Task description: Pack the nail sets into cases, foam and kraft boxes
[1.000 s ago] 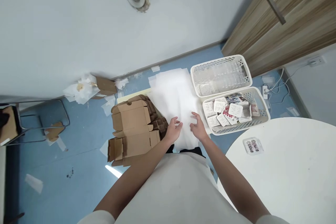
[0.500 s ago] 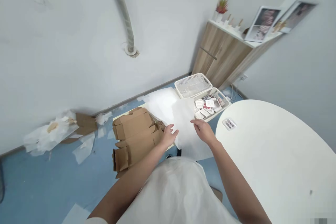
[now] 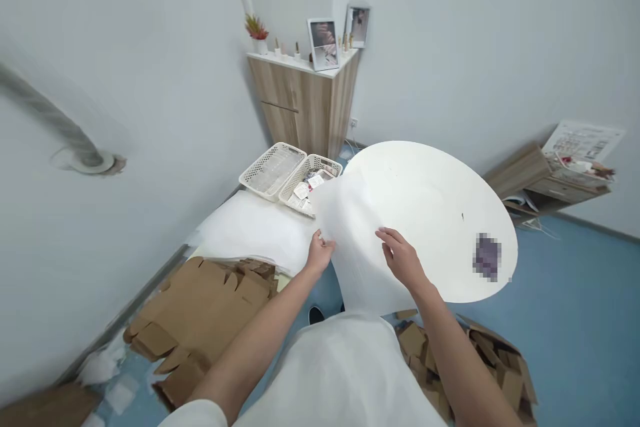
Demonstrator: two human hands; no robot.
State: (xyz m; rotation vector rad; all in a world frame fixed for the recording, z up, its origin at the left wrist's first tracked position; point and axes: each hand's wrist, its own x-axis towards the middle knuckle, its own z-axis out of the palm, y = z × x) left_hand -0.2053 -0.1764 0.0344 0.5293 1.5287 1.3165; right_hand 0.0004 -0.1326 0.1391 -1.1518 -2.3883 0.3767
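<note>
The left hand (image 3: 319, 256) pinches 1 edge of the sheet (image 3: 354, 230), the right hand (image 3: 404, 260) seemingly the other, fingers narrow. The sheet hangs partly over the table (image 3: 430, 193). Likely positioning it; laying it flat would call for lowering both hands evenly

You've turned and brought the white sheet (image 3: 356, 247) off the stack (image 3: 255, 223) to the round tabletop (image 3: 430, 193), which has shifted from lower right toward centre.
</note>
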